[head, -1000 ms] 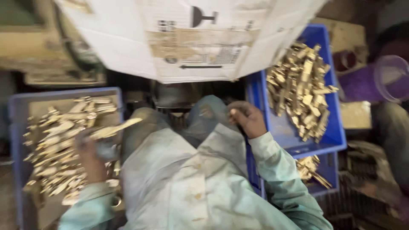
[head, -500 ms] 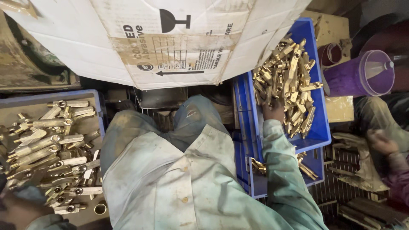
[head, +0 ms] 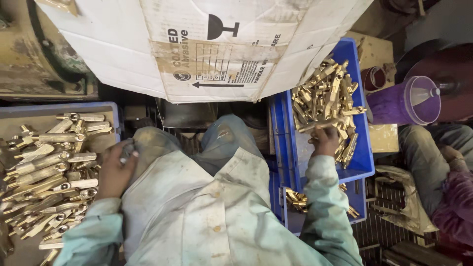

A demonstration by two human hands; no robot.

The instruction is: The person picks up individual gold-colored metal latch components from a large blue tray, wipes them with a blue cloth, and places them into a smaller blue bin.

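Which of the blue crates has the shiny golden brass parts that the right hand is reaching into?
The upper right blue crate, where the right hand touches bright golden parts; the left crate holds duller, longer pieces.

Cardboard box ahead, parts crate right — second crate left, funnel far right.

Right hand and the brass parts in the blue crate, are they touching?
Touching. The head view shows the right hand reaching into the blue crate, its fingers closed on the brass parts at the pile's lower edge.
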